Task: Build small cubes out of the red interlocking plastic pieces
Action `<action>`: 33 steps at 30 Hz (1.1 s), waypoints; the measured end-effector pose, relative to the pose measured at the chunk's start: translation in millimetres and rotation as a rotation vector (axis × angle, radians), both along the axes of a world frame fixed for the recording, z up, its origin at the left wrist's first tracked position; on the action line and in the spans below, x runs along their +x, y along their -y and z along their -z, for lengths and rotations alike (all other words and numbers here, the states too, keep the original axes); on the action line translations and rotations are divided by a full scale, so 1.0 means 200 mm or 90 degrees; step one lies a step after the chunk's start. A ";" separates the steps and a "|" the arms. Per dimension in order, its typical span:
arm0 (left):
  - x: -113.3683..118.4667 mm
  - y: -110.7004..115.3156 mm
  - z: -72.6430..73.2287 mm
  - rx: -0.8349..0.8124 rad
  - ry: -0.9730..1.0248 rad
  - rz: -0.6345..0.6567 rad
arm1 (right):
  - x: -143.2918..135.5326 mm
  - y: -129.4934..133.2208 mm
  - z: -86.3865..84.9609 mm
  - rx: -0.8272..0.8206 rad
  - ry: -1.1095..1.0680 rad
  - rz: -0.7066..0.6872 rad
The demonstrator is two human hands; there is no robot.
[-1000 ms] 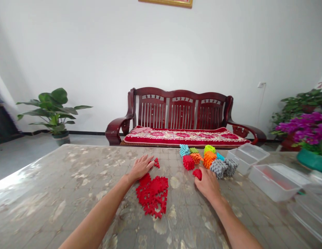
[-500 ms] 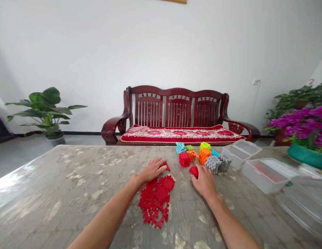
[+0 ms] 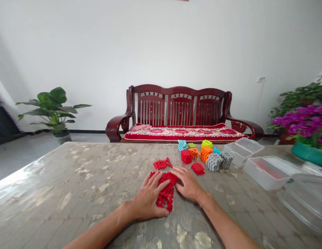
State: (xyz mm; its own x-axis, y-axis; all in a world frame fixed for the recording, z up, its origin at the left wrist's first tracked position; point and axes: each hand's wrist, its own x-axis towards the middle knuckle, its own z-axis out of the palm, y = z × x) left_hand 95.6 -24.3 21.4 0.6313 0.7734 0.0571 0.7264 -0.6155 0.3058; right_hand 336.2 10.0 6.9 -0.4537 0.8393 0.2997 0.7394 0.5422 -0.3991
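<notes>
Flat red interlocking building tiles (image 3: 166, 200) with toothed edges lie in an overlapping pile on the table. Across the pile's left side spreads my left hand (image 3: 150, 196), palm down with fingers apart, covering part of it. My right hand (image 3: 189, 184) touches the pile's upper right edge, its fingers stretched out. Just beyond the hands, a red lattice tile (image 3: 160, 164) lies beside a small red triangular tile (image 3: 169, 161). To the right, a solid red tile (image 3: 197, 168) rests alone. What lies under my fingers is partly hidden.
Stacks of red (image 3: 186, 157), orange (image 3: 206, 154) and grey tiles (image 3: 214, 162) stand at the back right, among other colours. Clear plastic boxes (image 3: 270, 174) and a pot of purple flowers (image 3: 310, 119) occupy the table's right side. A wooden bench (image 3: 180, 103) stands behind.
Both hands have moved nearer to me onto the red pile. My right hand has left the solid red tile on the table, and my left has uncovered the lattice tile.
</notes>
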 end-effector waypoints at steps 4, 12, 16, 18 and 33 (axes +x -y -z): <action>0.03 -0.07 0.03 0.035 0.011 -0.054 | 0.00 -0.02 -0.03 -0.016 0.012 -0.023; 0.02 -0.16 0.04 0.063 0.045 -0.139 | 0.02 -0.04 0.01 0.074 0.018 0.021; -0.02 -0.14 0.02 0.046 0.052 -0.254 | 0.08 -0.09 0.06 0.012 -0.082 0.168; -0.07 -0.13 0.01 0.045 0.038 -0.337 | 0.11 -0.12 0.07 -0.039 -0.132 0.219; -0.20 -0.15 0.01 0.046 -0.038 -0.481 | 0.00 -0.01 -0.02 0.005 0.101 0.315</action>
State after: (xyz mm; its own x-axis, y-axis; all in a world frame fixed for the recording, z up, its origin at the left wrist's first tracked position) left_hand 55.0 5.2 19.8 -0.0653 0.9921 0.1069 0.9723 0.0392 0.2304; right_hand 336.6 12.4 10.9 -0.0443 0.9628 0.2667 0.9591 0.1157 -0.2584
